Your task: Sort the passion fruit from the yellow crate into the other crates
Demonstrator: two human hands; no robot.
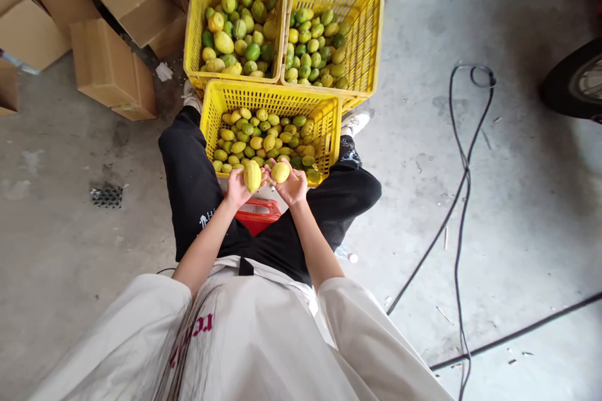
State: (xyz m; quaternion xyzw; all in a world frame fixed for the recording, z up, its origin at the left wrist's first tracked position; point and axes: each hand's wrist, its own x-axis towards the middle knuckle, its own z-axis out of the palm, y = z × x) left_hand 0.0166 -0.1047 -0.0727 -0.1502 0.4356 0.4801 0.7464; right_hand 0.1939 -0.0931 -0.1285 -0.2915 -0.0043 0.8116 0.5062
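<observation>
My left hand (237,189) holds a ridged yellow lemon (252,177) in its upturned palm, with the fingers curled under it. In my right hand (295,187) rests a smaller, rounder yellow lemon (280,171). Both hands are close together over the near rim of a yellow crate (333,138), which holds many yellow and green lemons (268,143). Behind it on the left, another yellow crate (189,44) contains larger green and yellow lemons (239,29). A third yellow crate (362,31) to its right has mostly small green ones (314,44).
Opened cardboard boxes (110,66) lie at the upper left. A black cable (465,169) loops over the grey floor on the right, near a wheel (578,81). Something red (258,216) is between my legs, and a plastic bottle (347,255) lies beside me.
</observation>
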